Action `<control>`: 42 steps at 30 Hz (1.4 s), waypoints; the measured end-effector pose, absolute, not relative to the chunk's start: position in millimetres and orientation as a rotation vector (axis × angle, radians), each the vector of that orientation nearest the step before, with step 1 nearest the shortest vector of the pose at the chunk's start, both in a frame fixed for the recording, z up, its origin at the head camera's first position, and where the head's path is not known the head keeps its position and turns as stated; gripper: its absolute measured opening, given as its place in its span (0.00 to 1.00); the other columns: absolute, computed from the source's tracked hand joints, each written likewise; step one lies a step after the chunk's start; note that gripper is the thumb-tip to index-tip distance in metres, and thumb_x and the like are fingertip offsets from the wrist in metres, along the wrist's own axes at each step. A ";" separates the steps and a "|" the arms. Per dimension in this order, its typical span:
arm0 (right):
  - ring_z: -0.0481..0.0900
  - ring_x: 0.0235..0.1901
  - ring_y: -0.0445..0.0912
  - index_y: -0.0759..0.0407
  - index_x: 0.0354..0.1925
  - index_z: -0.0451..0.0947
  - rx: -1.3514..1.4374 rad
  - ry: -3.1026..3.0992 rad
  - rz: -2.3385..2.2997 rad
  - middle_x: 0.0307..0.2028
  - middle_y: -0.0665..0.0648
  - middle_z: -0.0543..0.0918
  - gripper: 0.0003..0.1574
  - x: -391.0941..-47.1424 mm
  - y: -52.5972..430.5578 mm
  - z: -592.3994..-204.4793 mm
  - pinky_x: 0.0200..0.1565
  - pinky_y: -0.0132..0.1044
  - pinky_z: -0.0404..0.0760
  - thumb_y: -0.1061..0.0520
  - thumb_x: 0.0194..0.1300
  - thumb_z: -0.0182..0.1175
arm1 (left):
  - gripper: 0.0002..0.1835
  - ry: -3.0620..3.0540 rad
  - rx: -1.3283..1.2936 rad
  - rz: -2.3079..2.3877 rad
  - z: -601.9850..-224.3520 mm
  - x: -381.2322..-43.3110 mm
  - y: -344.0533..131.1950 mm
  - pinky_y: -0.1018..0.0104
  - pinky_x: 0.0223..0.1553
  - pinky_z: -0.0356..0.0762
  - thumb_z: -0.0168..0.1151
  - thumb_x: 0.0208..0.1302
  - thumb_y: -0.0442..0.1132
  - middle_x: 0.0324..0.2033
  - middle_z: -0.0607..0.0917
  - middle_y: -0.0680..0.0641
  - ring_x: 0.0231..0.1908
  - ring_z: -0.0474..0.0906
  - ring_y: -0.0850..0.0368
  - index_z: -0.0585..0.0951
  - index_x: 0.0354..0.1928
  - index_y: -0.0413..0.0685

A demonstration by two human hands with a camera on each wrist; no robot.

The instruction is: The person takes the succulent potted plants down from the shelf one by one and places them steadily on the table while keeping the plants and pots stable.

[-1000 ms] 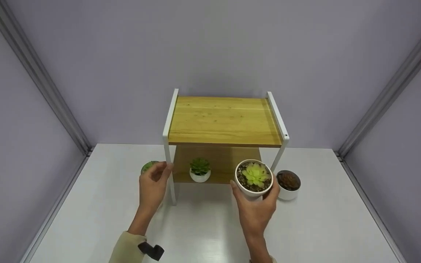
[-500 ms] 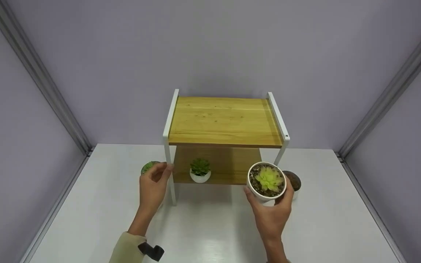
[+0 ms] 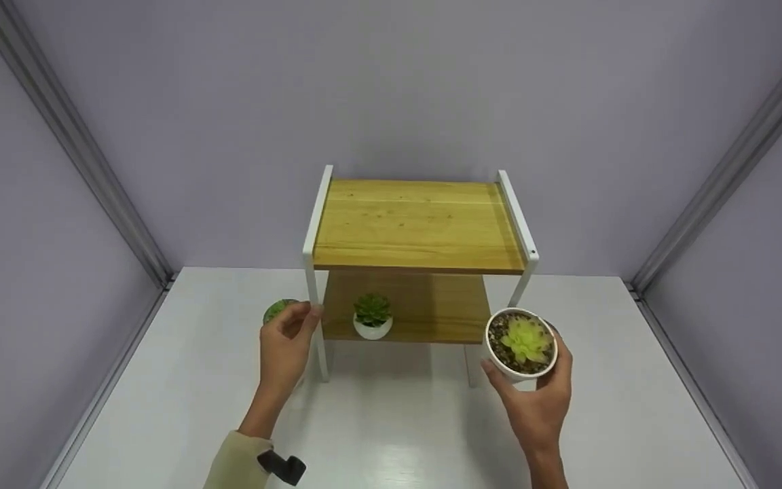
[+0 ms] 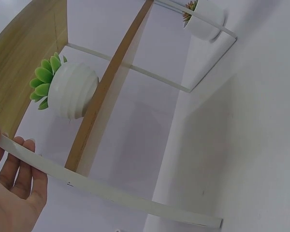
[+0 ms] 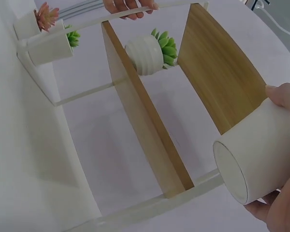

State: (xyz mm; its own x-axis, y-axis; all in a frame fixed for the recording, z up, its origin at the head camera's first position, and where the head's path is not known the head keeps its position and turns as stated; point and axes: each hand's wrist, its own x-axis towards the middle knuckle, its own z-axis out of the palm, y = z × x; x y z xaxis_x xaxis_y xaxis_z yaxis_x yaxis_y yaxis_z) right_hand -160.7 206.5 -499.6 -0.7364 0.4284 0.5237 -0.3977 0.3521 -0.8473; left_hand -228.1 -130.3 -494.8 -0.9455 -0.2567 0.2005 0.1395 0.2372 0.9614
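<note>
In the head view my right hand holds a white pot with a yellow-green succulent, thumb on one side and fingers on the other. The pot is up off the table, in front of the right end of a two-tier wooden shelf. My left hand grips the shelf's white front-left post, its fingers wrapped behind it in the left wrist view. A green succulent in a ribbed white pot sits on the lower board, left of its middle.
Behind my left hand is another green succulent. The right wrist view has a pink succulent and a green one in white pots beyond the shelf's far side. A reddish succulent in a pot stands past the shelf. Grey walls surround the white table.
My right hand has carried the potted succulent to the right and slightly nearer me, now hiding the dark succulent on the table. The left hand stays on the post.
</note>
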 end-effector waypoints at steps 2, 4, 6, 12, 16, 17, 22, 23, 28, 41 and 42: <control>0.69 0.69 0.34 0.69 0.76 0.59 -0.021 -1.910 1.463 0.70 0.51 0.70 0.64 -159.8 212.8 -502.4 0.70 0.21 0.69 0.71 0.46 0.82 | 0.18 -2.192 0.107 -1.769 -495.1 -227.5 -130.4 0.64 0.61 0.82 0.67 0.73 0.53 0.46 0.90 0.45 0.52 0.87 0.55 0.87 0.52 0.47; 0.70 0.69 0.33 0.70 0.75 0.59 -0.014 -1.921 1.449 0.69 0.46 0.69 0.64 -159.1 219.1 -506.1 0.70 0.21 0.69 0.72 0.47 0.82 | 0.19 -2.186 0.103 -1.778 -495.3 -226.9 -130.6 0.69 0.60 0.82 0.67 0.73 0.54 0.46 0.91 0.44 0.51 0.87 0.56 0.87 0.52 0.47; 0.70 0.69 0.33 0.69 0.75 0.59 -0.010 -1.927 1.441 0.68 0.42 0.69 0.63 -158.7 225.4 -509.8 0.70 0.21 0.69 0.72 0.47 0.82 | 0.18 -2.178 0.094 -1.785 -495.6 -227.1 -130.8 0.73 0.57 0.81 0.67 0.73 0.53 0.46 0.91 0.44 0.50 0.87 0.58 0.87 0.52 0.46; 0.71 0.68 0.33 0.68 0.75 0.60 -0.009 -1.945 1.437 0.67 0.39 0.69 0.62 -160.4 242.1 -519.6 0.69 0.20 0.70 0.72 0.47 0.82 | 0.17 -2.164 0.072 -1.790 -495.5 -228.7 -130.5 0.79 0.54 0.80 0.68 0.73 0.51 0.46 0.90 0.43 0.50 0.87 0.57 0.87 0.51 0.45; 0.70 0.69 0.33 0.66 0.76 0.59 -0.018 -1.957 1.459 0.68 0.39 0.68 0.62 -163.4 249.0 -528.0 0.70 0.20 0.69 0.71 0.48 0.81 | 0.16 -2.161 0.058 -1.782 -495.4 -229.5 -130.5 0.78 0.54 0.80 0.67 0.73 0.50 0.45 0.91 0.43 0.50 0.87 0.55 0.87 0.50 0.45; 0.70 0.69 0.33 0.66 0.76 0.59 -0.026 -1.958 1.466 0.68 0.39 0.68 0.62 -164.0 250.4 -530.6 0.70 0.20 0.69 0.71 0.48 0.81 | 0.16 -2.161 0.058 -1.778 -495.4 -229.6 -130.4 0.78 0.55 0.81 0.67 0.73 0.50 0.45 0.91 0.43 0.51 0.88 0.55 0.87 0.50 0.46; 0.68 0.68 0.31 0.65 0.76 0.59 -0.089 -1.968 1.472 0.67 0.39 0.67 0.63 -166.8 256.3 -543.9 0.69 0.18 0.68 0.70 0.49 0.82 | 0.15 -2.151 0.051 -1.783 -495.2 -229.3 -129.6 0.76 0.56 0.81 0.67 0.73 0.50 0.44 0.91 0.43 0.52 0.88 0.53 0.88 0.49 0.46; 0.68 0.68 0.30 0.65 0.76 0.58 -0.098 -1.972 1.471 0.67 0.38 0.67 0.63 -167.3 257.3 -546.6 0.69 0.18 0.68 0.70 0.49 0.82 | 0.15 -2.152 0.050 -1.783 -495.1 -229.1 -129.5 0.77 0.56 0.81 0.67 0.74 0.50 0.44 0.91 0.43 0.52 0.88 0.53 0.88 0.49 0.46; 0.68 0.68 0.30 0.65 0.76 0.58 -0.108 -1.997 1.455 0.67 0.39 0.66 0.64 -168.6 261.5 -560.4 0.67 0.16 0.68 0.69 0.48 0.82 | 0.15 -2.150 0.052 -1.784 -494.6 -228.2 -130.2 0.78 0.54 0.80 0.67 0.74 0.50 0.44 0.91 0.43 0.51 0.88 0.55 0.88 0.49 0.46; 0.66 0.65 0.28 0.65 0.77 0.56 -0.244 -2.097 1.489 0.70 0.55 0.68 0.63 -168.0 278.6 -586.3 0.63 0.11 0.66 0.66 0.52 0.82 | 0.16 -2.144 0.062 -1.808 -496.6 -229.5 -130.2 0.79 0.53 0.80 0.67 0.73 0.50 0.45 0.91 0.41 0.50 0.89 0.51 0.87 0.50 0.45; 0.66 0.65 0.28 0.65 0.77 0.56 -0.253 -2.100 1.507 0.70 0.55 0.68 0.63 -168.6 280.4 -587.9 0.63 0.11 0.67 0.66 0.52 0.82 | 0.16 -2.139 0.056 -1.813 -496.8 -229.6 -130.3 0.78 0.53 0.80 0.67 0.73 0.49 0.45 0.91 0.40 0.49 0.89 0.50 0.87 0.50 0.44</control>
State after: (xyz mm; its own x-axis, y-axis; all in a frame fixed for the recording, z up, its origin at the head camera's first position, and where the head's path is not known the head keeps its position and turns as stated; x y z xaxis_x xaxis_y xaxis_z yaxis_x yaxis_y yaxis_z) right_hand -168.6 280.4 -587.9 -0.8375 0.4472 0.3142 -0.1545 0.3578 -0.9210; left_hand -229.6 -130.3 -496.8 -0.9430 -0.2435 0.2270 0.1840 0.1870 0.9650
